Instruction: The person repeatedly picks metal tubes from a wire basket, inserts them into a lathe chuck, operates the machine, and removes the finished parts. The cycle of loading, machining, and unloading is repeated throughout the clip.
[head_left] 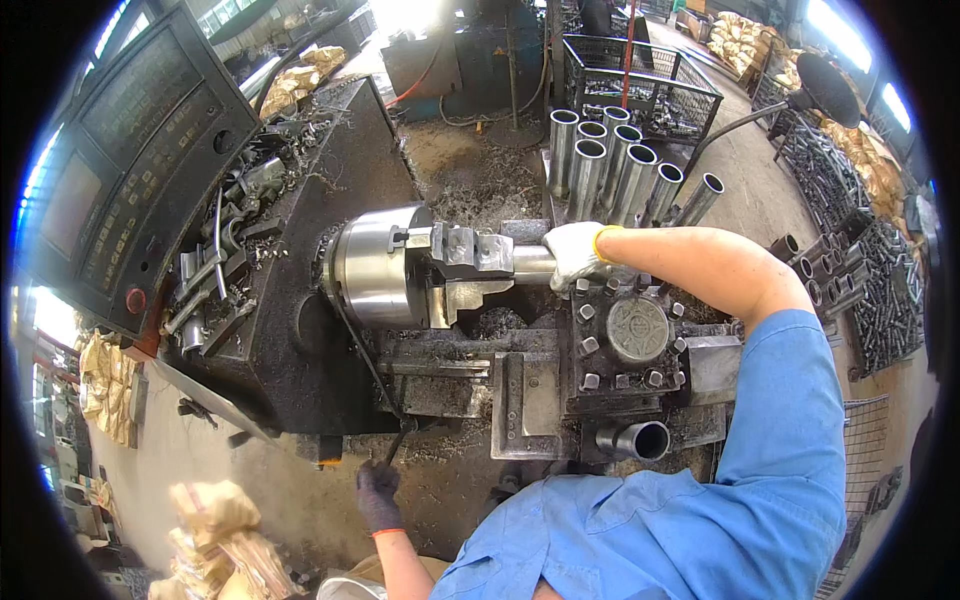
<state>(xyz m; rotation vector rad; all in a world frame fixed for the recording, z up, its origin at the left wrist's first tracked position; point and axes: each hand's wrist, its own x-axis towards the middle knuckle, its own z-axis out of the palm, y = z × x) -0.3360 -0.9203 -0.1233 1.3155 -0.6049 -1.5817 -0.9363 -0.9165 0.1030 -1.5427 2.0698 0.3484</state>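
My right hand point(575, 252), in a white glove with a yellow cuff, is closed over a bright metal tube point(533, 264). The tube's left end sits between the stepped jaws point(470, 250) of a shiny lathe chuck point(378, 268). Lower down on the left, my left hand point(378, 496), in a dark glove with an orange cuff, grips the lower end of a dark metal bar point(398, 443). A long thin dark rod point(372, 362) slants from the chuck's rim down toward that bar; whether the two join is unclear. Just right of the tube stands the bolted square tool post point(638, 330).
Several upright metal tubes point(610, 165) stand behind the lathe, before a wire crate point(640, 85). One short tube point(640, 440) lies below the tool post. Left are a control panel point(125, 170) and a headstock top littered with tools point(215, 260). A lamp point(828, 90) arches at right.
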